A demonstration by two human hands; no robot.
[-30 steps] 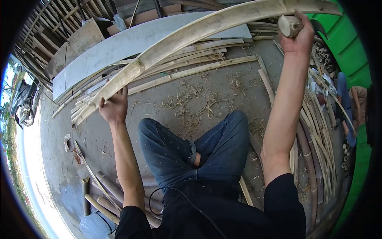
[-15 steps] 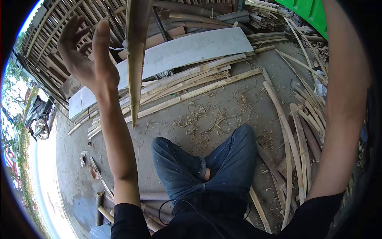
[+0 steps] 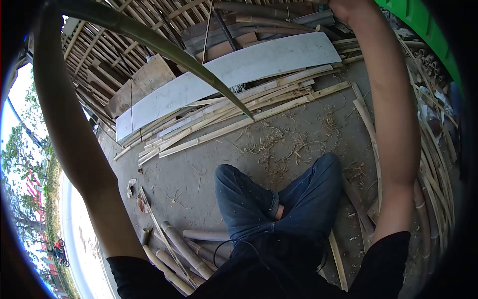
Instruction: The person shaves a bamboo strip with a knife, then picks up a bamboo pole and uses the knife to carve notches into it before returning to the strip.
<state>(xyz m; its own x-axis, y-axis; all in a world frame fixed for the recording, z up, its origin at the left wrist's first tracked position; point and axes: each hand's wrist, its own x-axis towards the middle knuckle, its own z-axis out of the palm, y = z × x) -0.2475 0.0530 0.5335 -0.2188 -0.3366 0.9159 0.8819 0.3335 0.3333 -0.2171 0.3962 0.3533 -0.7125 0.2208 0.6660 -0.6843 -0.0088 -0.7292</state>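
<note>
- A person in blue jeans (image 3: 249, 197) sits cross-legged on the grey floor (image 3: 174, 184), both arms lifted.
- The green bamboo strip (image 3: 154, 43) slants across the far left, held up at an angle, its rind turned my way. It narrows to a point that falls in front of the stacked strips (image 3: 239, 107); I can't tell if it touches them.
- The left hand (image 3: 49, 14) is up at the far left, by the strip's wide end, nearly lost in the dark edge. I can't tell how far open it is or whether it grips the strip.
- The right hand (image 3: 348, 7) is raised on the far right, its fingers cut off from sight. I can't tell how they are set or what they have hold of.
- The stacked strips lie at the far side, just in front of a long pale board (image 3: 279, 55).
- Curly shavings (image 3: 276, 144) are scattered between the knees and those strips.
- Bamboo poles (image 3: 184, 244) lie at the near left, close to the person.
- More loose strips (image 3: 438, 164) spread along the right, with cut tubes (image 3: 430, 65) beyond them and a green panel (image 3: 425, 37) at the far right.
- A slatted wall (image 3: 94, 47) stands at the far left.
</note>
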